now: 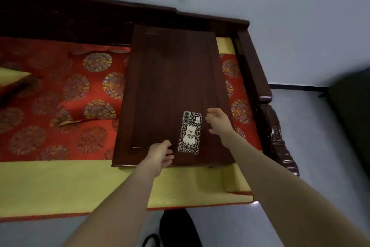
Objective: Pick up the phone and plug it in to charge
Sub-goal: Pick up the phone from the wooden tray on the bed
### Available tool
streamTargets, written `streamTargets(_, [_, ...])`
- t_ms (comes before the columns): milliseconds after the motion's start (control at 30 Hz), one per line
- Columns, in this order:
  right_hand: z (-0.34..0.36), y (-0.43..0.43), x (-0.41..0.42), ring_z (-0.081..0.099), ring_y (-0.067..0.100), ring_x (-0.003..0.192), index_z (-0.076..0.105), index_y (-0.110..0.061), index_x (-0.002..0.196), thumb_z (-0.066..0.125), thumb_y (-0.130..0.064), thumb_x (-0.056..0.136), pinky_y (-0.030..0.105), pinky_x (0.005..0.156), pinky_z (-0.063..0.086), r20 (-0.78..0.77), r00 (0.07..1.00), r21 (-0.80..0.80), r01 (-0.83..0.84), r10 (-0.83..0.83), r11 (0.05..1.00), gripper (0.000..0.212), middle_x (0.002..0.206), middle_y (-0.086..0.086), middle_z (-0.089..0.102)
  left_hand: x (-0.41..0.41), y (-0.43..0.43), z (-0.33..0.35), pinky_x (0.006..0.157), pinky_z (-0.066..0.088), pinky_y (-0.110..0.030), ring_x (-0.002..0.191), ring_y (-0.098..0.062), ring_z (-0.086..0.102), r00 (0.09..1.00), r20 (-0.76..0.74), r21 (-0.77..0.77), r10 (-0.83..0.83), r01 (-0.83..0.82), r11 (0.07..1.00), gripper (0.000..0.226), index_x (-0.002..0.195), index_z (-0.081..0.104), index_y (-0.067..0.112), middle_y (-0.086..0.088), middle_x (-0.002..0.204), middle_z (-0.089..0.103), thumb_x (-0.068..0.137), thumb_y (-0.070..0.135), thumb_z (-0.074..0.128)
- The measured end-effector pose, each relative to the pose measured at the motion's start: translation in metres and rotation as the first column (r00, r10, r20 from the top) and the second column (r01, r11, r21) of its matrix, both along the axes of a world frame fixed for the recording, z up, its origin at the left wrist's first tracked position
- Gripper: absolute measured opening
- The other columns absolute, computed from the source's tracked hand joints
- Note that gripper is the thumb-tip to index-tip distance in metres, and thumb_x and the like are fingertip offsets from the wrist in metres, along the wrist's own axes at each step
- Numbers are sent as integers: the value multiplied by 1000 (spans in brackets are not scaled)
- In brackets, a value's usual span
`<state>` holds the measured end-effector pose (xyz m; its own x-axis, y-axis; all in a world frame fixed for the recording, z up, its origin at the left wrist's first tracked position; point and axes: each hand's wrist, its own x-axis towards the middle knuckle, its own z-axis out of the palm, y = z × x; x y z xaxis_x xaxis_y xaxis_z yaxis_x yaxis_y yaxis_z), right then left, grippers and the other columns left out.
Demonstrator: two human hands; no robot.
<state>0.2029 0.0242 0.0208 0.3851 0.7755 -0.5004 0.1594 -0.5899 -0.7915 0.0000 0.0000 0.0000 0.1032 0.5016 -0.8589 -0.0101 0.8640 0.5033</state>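
phone (pixel 189 132): lies flat, back side up, on the low dark wooden table (pixel 172 78), near its front edge and toward the front right corner, long side running front to back.
phone case: leopard-spot print with a pale cartoon dog in the middle and a camera strip at the far left corner.
writing: a small white tag sits at the far right corner of the case; whatever is printed on it is too small and blurred for me to read. no brand shows anywhere else.
my left hand (pixel 160 156): rests over the table's front edge, just beside the phone's near left corner; fingers loosely curled, gripping nothing. i cannot tell whether a fingertip touches the case.
my right hand (pixel 217 122): hangs just beside the phone's right long edge, fingers spread and half bent toward it, holding nothing.
table: stands on a red cushion (pixel 60 96) patterned with round gold medallions, with a yellow border (pixel 60 184) along the front.
bench: the cushion lies in a carved dark wood bench (pixel 260 78), whose arm runs past the table's right edge.
floor: pale, with a black shoe (pixel 178 226) below the bench's front edge.
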Motion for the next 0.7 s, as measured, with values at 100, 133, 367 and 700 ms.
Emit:
streamTargets(100, [-11,23,5,56,21,93,55,-15,123,52,-14,89,48,88,53,16,1000,-62,-1,3,998,34,115,5,58,6,14,-13,73,56,-36,91,-29,68,1000,12,-85,27,-26,996,21,104,55,3,-17,104,66,91,18,49])
streamTargets(133, [-16,28,6,55,21,92,55,-14,124,51,-14,90,49,90,52,5,1000,-75,-3,3,997,34,115,5,57,5,16,-17,75,56,-36,90,-29,68,999,32,-103,37,-33,994,23,104,56,0,-19,104,66,90,17,50])
streamTargets(367, [-36,66,9,53,22,92,61,-8,119,46,-20,93,49,93,52,112,987,-199,-93,116,976,32,89,1,55,2,33,-27,86,53,-41,95,-31,68,995,99,-174,20,-3,985,25,106,61,-7,-23,106,68,85,7,58])
streamTargets(700, [-45,86,16,52,22,96,60,-5,103,40,-40,95,28,51,46,18,999,-296,-43,51,954,41,100,6,55,8,45,-19,75,55,-44,97,-41,64,971,170,-303,-165,211,929,42,113,53,-7,-28,113,58,88,27,58])
